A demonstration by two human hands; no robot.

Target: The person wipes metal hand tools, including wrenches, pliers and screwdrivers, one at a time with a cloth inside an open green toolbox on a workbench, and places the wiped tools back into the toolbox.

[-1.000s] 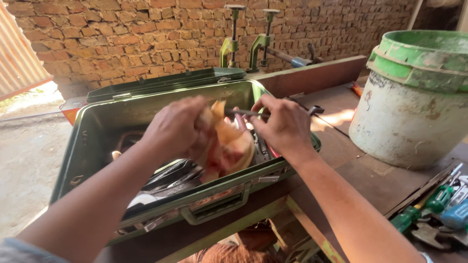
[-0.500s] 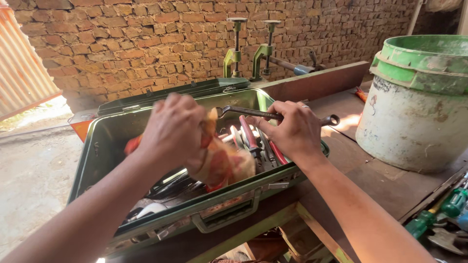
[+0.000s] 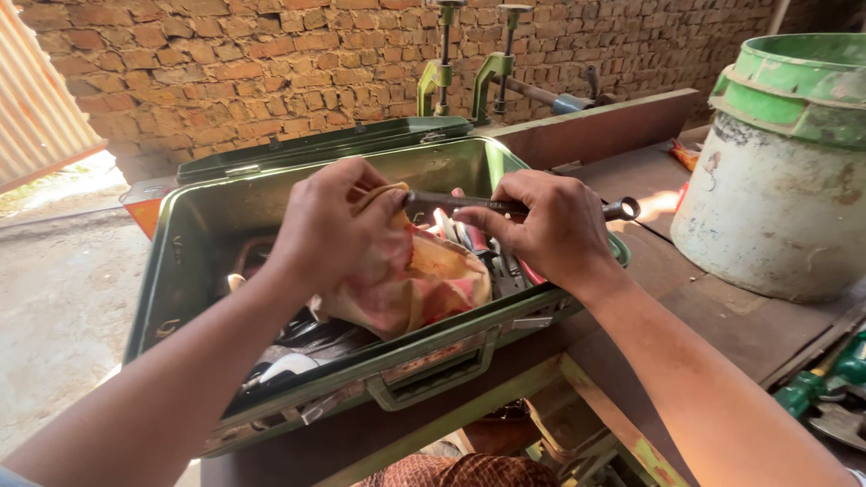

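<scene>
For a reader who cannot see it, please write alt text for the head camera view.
Two bare hands work over an open green metal toolbox of tools: the left hand presses an orange-pink rag around one end of a dark metal wrench gripped by the right hand. A brick wall stands behind and a stained white bucket sits at right.

Your one head-worn camera looks forward and down from close above the open green toolbox [image 3: 194,234] on the workbench [image 3: 722,325], facing the brick wall [image 3: 225,63]; your forearms enter from the bottom edge.
</scene>
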